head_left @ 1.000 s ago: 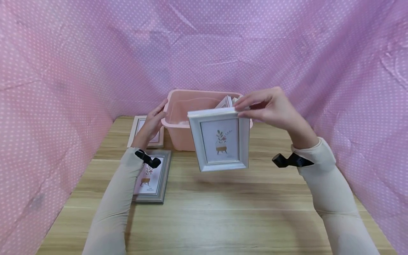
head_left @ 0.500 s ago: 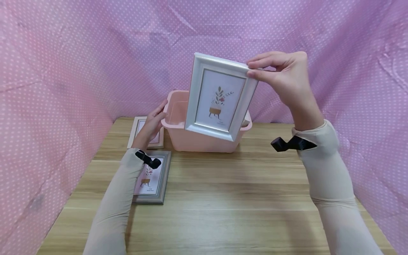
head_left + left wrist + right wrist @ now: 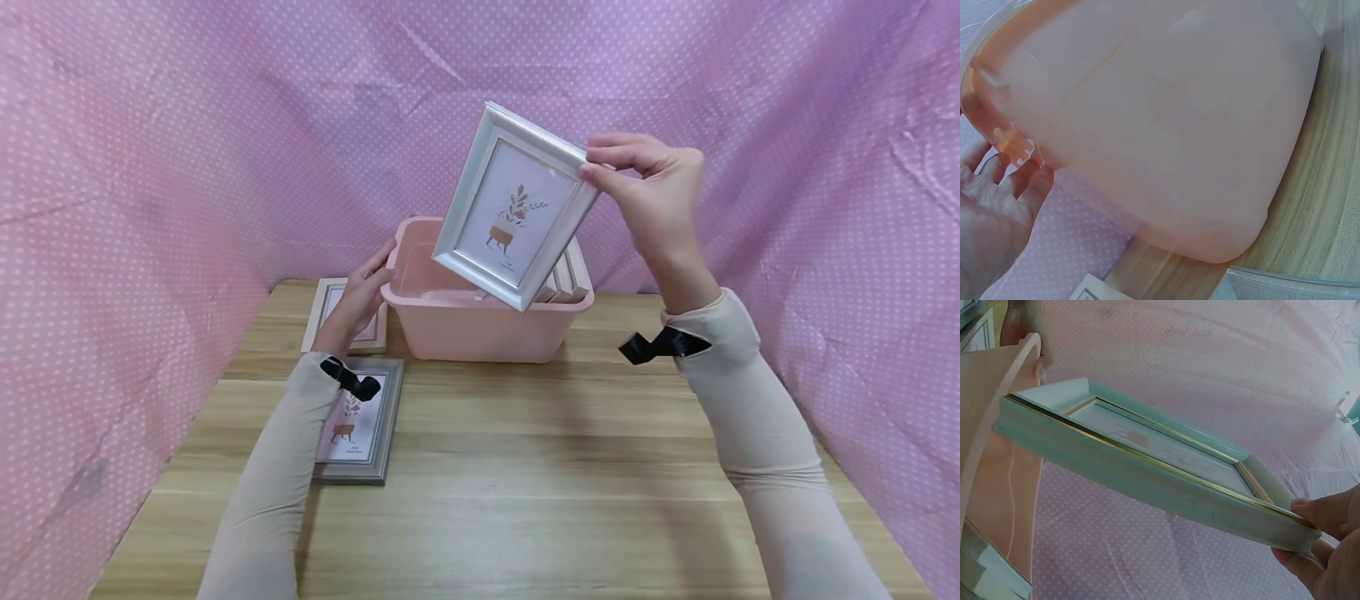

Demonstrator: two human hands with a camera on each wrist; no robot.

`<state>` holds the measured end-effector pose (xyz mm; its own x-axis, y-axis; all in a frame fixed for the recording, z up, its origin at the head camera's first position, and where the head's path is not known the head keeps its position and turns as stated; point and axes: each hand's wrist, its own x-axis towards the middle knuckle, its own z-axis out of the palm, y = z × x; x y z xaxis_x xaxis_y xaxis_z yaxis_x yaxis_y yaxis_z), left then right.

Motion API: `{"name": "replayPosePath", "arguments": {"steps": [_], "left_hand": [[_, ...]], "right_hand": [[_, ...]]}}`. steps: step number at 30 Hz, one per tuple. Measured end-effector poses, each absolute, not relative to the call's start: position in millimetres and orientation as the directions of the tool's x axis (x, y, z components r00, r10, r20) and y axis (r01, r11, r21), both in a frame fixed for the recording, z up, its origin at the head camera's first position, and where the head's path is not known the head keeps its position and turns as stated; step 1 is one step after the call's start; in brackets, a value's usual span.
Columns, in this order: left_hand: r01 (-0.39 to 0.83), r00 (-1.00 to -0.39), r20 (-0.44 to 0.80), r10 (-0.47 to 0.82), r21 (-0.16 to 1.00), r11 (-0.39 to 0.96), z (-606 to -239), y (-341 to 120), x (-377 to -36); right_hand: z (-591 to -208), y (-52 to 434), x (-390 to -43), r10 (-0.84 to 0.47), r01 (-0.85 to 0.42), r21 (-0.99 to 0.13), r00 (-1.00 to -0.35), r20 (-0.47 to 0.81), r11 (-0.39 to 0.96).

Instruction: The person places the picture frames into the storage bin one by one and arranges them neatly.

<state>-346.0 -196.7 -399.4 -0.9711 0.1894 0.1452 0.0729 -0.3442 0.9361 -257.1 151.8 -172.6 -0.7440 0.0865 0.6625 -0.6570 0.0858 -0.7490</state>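
While my right hand (image 3: 651,196) pinches the upper right corner of the white picture frame (image 3: 516,207) between thumb and fingertips, the frame hangs tilted in the upper middle of the head view, above the pink bin (image 3: 480,321). My left hand (image 3: 365,286) rests with straight fingers against the bin's left rim, left of centre. Two more frames (image 3: 358,425) lie flat on the wooden table (image 3: 525,475) at lower left.

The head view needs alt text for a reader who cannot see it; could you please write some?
A person's right hand pinches the corner of a tilted white picture frame above a pink plastic bin on a wooden table. The left hand rests on the bin's left rim. Two more frames lie flat on the table to its left, against a pink dotted backdrop.
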Motion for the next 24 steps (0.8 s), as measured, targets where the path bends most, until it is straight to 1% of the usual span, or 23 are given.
{"name": "replayPosePath", "arguments": {"steps": [10,15,20,24], "left_hand": [[0.088,-0.97,0.154,0.19,0.944,-0.318,-402.2,-196.0,-345.2],[0.085,-0.972,0.144,0.184,0.953,-0.292,-401.6,-195.0,-341.8],[0.093,-0.97,0.155,0.187,0.949,-0.3,-399.8,-194.8,-340.4],[0.094,-0.972,0.151,0.179,0.952,-0.292,-399.1,-195.4,-339.7]], "right_hand": [[-200.7,142.4,-275.6,0.152,-0.65,-0.736,-0.721,0.676,0.186],[-207.3,142.3,-282.0,0.198,-0.655,-0.732,-0.705,0.681,0.187],[-208.9,142.4,-283.7,0.23,-0.659,-0.736,-0.7,0.676,0.157],[-215.4,140.1,-281.5,0.207,-0.665,-0.733,-0.704,0.679,0.143]]}}
